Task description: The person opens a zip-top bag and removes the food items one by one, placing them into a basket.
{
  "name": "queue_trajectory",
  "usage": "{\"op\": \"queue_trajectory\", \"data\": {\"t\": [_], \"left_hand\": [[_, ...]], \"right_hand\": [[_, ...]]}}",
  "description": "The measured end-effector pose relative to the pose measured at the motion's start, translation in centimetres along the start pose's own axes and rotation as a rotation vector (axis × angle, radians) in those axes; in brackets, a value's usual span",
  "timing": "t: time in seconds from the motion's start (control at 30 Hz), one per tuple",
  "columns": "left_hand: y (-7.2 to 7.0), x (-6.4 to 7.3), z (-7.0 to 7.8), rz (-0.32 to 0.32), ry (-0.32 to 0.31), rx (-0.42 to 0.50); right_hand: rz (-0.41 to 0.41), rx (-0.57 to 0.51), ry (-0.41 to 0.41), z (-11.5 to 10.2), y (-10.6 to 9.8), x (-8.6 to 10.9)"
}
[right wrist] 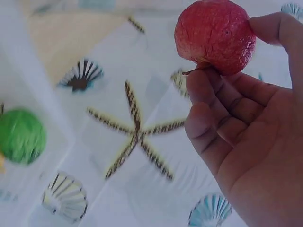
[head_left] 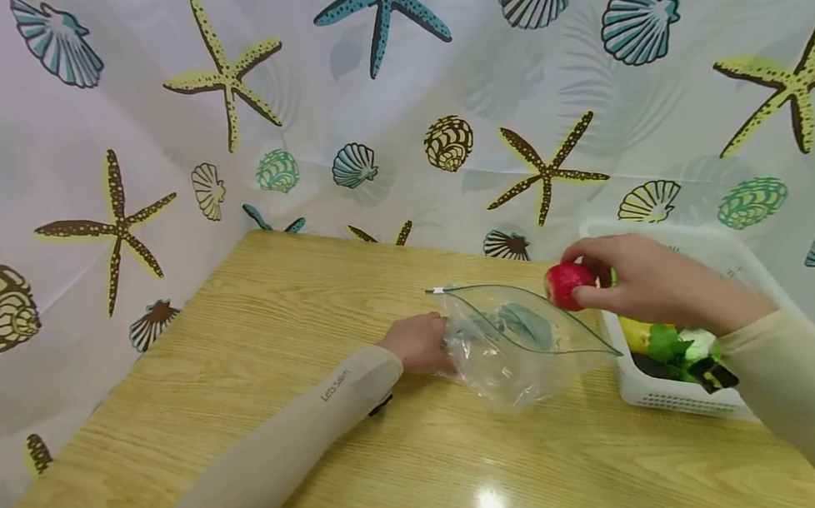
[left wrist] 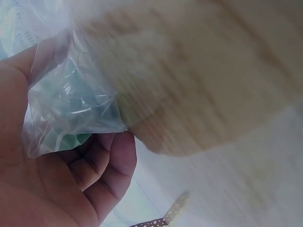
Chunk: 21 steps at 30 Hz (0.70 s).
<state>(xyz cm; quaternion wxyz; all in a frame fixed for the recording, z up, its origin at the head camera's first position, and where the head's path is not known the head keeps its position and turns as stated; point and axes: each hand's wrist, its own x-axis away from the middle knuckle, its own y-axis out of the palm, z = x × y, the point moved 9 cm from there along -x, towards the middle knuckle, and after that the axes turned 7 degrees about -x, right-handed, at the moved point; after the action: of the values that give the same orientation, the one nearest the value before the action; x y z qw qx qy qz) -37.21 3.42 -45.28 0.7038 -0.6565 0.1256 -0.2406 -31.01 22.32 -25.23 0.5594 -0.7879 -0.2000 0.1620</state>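
Observation:
A red apple [head_left: 564, 285] with a short stem is pinched between the thumb and fingers of my right hand [head_left: 642, 274]. It hangs just above the right part of the mouth of a clear zip bag [head_left: 503, 374]. In the right wrist view the apple [right wrist: 213, 33] shows whole, with the stem by the fingertips. The bag lies on the table with its mouth spread apart and a white slider at the left end of the zip. My left hand [head_left: 418, 343] grips its left side. In the left wrist view, fingers curl against the crumpled plastic [left wrist: 71, 104].
A white plastic basket [head_left: 692, 402] stands at the right, partly behind my right forearm. Inside are green leaves [head_left: 668, 348], something yellow [head_left: 635, 334], and a round green item [right wrist: 21, 136]. A curtain with starfish and shells [head_left: 393, 118] hangs behind the wooden table [head_left: 413, 472].

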Motion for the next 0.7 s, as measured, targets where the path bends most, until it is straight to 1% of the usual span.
{"op": "queue_trajectory", "data": {"t": [0.07, 0.13, 0.27, 0.37, 0.47, 0.57, 0.63, 0.7], "left_hand": [[-0.1, -0.1, -0.2, 0.0, -0.005, -0.007], [-0.2, -0.2, -0.3, 0.004, -0.002, -0.009], [-0.4, -0.5, -0.3, 0.01, 0.008, 0.0], [-0.4, -0.7, -0.5, 0.004, -0.003, 0.015], [-0.4, -1.0, -1.1, -0.002, -0.028, 0.045], [-0.2, -1.4, -1.8, 0.002, -0.061, 0.087], [-0.2, -1.7, -2.3, 0.02, -0.082, 0.117], [-0.6, -1.8, -2.7, 0.045, -0.11, 0.146]], "right_hand": [[0.023, 0.026, 0.045, 2.2, -1.1, 0.7], [0.026, 0.055, 0.09, 4.6, -1.6, 1.2], [-0.024, 0.097, 0.164, 9.4, -1.3, 2.1], [-0.079, 0.114, 0.204, 12.3, -0.6, 2.9], [-0.124, 0.126, 0.219, 14.3, 0.1, 3.7], [-0.158, 0.133, 0.241, 15.8, 0.9, 4.4], [-0.178, 0.14, 0.273, 16.5, 1.2, 4.8], [-0.188, 0.165, 0.289, 16.9, 1.3, 5.0]]}}
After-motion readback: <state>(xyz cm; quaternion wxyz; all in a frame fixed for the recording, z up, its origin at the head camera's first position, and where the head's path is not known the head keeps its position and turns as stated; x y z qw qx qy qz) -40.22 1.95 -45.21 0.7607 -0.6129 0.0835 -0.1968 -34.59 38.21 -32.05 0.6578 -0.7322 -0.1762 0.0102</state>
